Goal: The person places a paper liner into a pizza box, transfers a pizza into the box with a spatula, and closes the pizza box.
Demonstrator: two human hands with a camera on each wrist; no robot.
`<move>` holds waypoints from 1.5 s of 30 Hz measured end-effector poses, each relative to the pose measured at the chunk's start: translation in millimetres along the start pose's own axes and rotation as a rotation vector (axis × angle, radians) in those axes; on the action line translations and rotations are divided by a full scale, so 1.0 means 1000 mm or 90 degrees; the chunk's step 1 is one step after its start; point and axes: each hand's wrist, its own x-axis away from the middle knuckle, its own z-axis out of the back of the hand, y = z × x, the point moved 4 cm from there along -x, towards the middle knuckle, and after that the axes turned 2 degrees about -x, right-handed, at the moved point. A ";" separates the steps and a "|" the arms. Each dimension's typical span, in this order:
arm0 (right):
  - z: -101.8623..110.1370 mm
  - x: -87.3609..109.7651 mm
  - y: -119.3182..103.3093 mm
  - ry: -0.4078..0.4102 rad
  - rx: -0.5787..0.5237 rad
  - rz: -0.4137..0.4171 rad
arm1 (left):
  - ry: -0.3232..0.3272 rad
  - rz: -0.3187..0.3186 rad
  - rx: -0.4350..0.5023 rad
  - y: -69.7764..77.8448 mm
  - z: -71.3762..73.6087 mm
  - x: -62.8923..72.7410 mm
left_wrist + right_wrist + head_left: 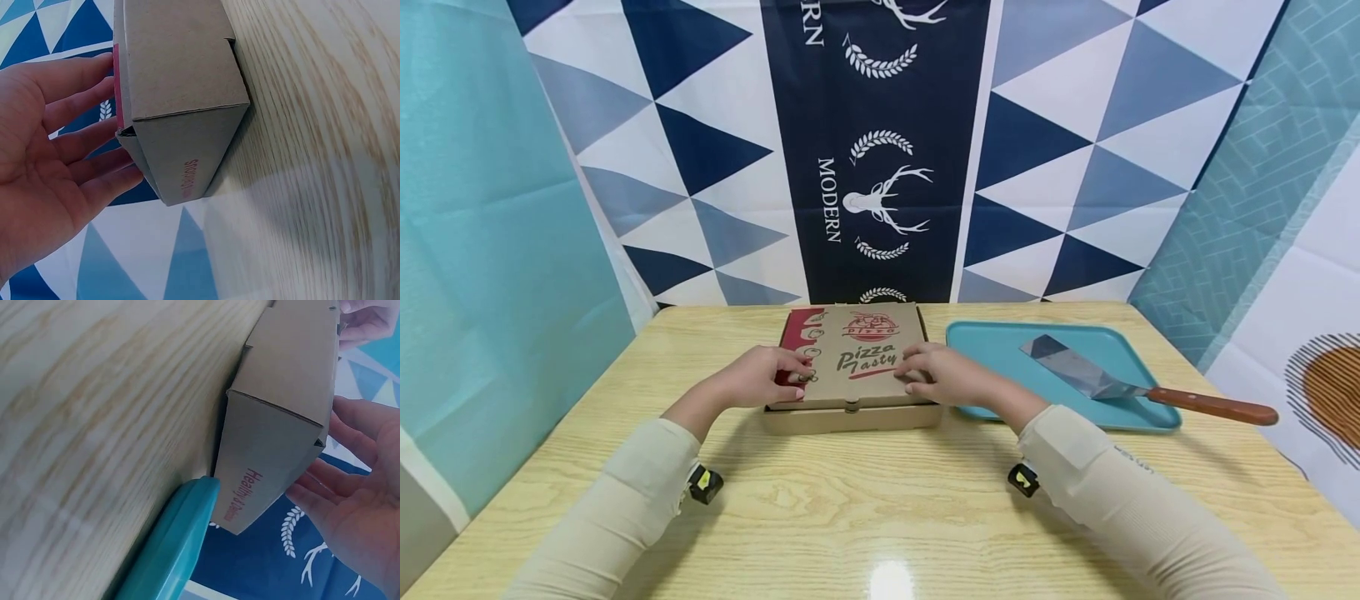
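Note:
A closed cardboard pizza box [851, 369], brown with a red panel and "Pizza Tasty" lettering, lies flat on the table. My left hand [758, 379] rests its fingertips on the left part of the lid, fingers loosely bent. On the lid's right part lie the fingertips of my right hand [951, 375]. Seen from the left wrist, the left hand [53, 150] touches the top edge of the box [187, 75] without wrapping round it. In the right wrist view, the right hand [362, 481] meets the lid edge of the box [269, 444] likewise.
Right of the box sits a blue tray [985, 358]. A metal spatula [1067, 367] with a wooden handle lies across it, the handle sticking out past the tray's right edge. The wooden table [820, 508] ends at a patterned cloth [880, 167] behind.

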 end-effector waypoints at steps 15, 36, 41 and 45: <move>-0.006 0.001 0.002 -0.001 0.009 0.003 | -0.001 -0.019 -0.016 0.001 -0.005 0.002; -0.009 0.003 0.001 -0.007 0.015 0.003 | -0.007 0.011 0.003 -0.002 -0.008 0.002; -0.009 0.002 0.000 0.000 0.017 0.008 | -0.004 0.018 -0.003 -0.004 -0.008 0.001; -0.009 0.001 0.001 0.004 0.023 0.014 | -0.001 0.018 0.008 -0.006 -0.008 0.000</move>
